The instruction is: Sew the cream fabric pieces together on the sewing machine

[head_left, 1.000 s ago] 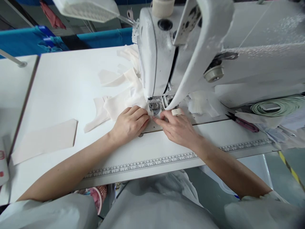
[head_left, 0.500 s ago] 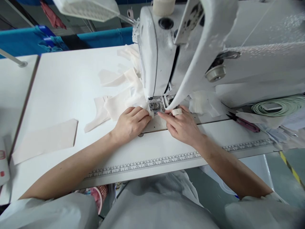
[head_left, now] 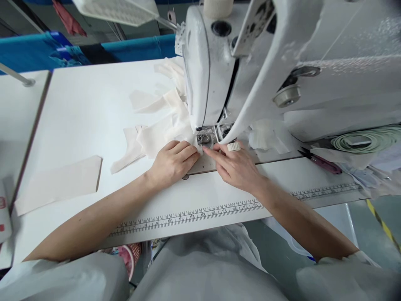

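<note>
A white sewing machine stands over the table, its presser foot low above the metal plate. Left of the foot lies pale cream fabric, its edge running under my left hand. That hand's fingers are curled together on the fabric's edge, just in front of the foot. My right hand rests on the plate to the right, with nothing visible in it. Its index finger stretches to the fabric edge by the foot, close to the left fingertips; the other fingers are partly bent.
A separate cream fabric piece lies on the left. Dark-handled scissors and a coil of pale green tape sit at the right. A printed ruler runs along the table's front edge. Above, a white lamp-like fixture overhangs.
My right hand has slid slightly left, bringing its index fingertip to the fabric edge near my left fingers. My left hand and the fabric look nearly unmoved.
</note>
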`<state>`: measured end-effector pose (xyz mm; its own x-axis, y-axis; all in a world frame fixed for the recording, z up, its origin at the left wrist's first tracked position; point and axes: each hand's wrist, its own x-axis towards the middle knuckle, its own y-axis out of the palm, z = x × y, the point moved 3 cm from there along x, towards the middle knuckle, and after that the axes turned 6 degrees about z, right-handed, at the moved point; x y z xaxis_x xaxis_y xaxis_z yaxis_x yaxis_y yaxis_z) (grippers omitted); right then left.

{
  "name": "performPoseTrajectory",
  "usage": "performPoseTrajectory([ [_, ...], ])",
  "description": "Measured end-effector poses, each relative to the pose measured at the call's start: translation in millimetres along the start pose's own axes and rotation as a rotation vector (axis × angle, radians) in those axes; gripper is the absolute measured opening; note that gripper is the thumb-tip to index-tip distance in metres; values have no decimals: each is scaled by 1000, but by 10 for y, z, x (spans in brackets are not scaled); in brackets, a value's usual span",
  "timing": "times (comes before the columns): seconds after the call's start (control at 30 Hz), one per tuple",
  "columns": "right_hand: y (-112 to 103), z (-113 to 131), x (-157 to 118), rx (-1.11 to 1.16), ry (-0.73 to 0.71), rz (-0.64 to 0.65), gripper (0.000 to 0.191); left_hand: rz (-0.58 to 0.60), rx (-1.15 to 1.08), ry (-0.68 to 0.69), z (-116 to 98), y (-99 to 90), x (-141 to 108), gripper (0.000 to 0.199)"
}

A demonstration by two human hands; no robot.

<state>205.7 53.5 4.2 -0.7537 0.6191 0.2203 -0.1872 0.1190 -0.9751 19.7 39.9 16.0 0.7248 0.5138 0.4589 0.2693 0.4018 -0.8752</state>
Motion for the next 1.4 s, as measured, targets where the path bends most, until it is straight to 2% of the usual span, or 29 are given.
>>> performPoseTrajectory([
  [0.43,6,-30,56,84,30,-4,33,59,-99,-155,37,60,13,11],
  [0.67,-102,-23,125,-16,-7,-28,26,58,-95,-152,47,78,7,13],
  [1.0,-43,61,194,-150,-30,-98,22,0,-124,-114,61,80,-17,12],
  [1.2,-33,53,203,-145,-49,-67,23,16,-94,-114,56,107,-17,15],
  [1.4,-18,63,217,-98,-62,-55,26,-15,-52,-97,42,95,-11,15],
])
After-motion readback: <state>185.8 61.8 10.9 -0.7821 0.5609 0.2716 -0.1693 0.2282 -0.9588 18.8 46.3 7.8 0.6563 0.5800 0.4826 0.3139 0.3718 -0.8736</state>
